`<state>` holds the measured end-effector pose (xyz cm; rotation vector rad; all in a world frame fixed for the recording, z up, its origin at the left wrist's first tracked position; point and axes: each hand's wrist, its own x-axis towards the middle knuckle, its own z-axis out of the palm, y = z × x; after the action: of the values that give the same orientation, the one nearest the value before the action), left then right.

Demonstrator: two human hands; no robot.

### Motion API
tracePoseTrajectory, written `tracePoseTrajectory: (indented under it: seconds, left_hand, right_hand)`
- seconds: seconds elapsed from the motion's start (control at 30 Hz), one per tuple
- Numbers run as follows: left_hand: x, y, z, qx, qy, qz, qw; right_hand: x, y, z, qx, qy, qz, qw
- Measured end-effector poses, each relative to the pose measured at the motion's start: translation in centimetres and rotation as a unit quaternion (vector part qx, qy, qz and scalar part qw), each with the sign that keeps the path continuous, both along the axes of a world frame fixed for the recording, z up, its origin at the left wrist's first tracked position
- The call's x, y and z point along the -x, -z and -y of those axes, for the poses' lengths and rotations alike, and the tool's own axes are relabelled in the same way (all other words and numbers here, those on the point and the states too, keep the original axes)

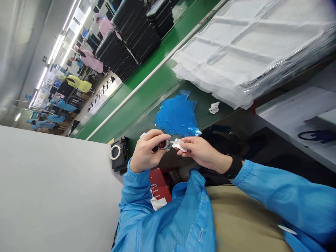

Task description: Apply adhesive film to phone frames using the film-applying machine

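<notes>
Blue sheets (178,113) on green bench (203,105), bright workshop (39,31) beyond.

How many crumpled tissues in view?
2 clearly: tissue in right hand, another on bench beside blue sheets. White bits behind left hand and by red box may be more.

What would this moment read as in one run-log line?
left hand: holds bottle | right hand: holds tissue beside bottle | blue sheets: piled on bench | crumpled paper: on bench
</notes>
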<state>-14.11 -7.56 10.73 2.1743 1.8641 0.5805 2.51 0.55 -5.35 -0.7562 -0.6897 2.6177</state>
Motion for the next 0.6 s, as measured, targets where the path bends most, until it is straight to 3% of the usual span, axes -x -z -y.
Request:
tracePoseTrajectory:
  seconds: [0.1, 0.3, 0.43, 0.5, 0.6]
  left_hand:
    - [0.0, 0.2, 0.0, 0.002, 0.007, 0.008, 1.0]
    - [-0.3, 1.8, -0.6, 0.021, 0.024, 0.023, 0.999]
    - [0.1, 1.5, 0.0, 0.011, 0.038, 0.029, 0.999]
    - [1.4, 0.7, 1.0, -0.015, -0.019, 0.033, 0.999]
    - [4.8, -0.5, 2.9, -0.061, -0.162, -0.023, 0.985]
  right_hand:
    - [-0.1, 0.1, 0.1, 0.005, 0.002, -0.001, 1.0]
    - [-0.4, -0.1, 0.4, -0.003, 0.0, -0.007, 1.0]
    - [-0.9, 0.3, 0.4, -0.018, -0.006, -0.017, 1.0]
    - [-1.6, 1.0, 0.4, -0.019, 0.002, 0.007, 1.0]
    - [-2.9, 2.6, 0.2, -0.024, 0.019, 0.045, 0.998]
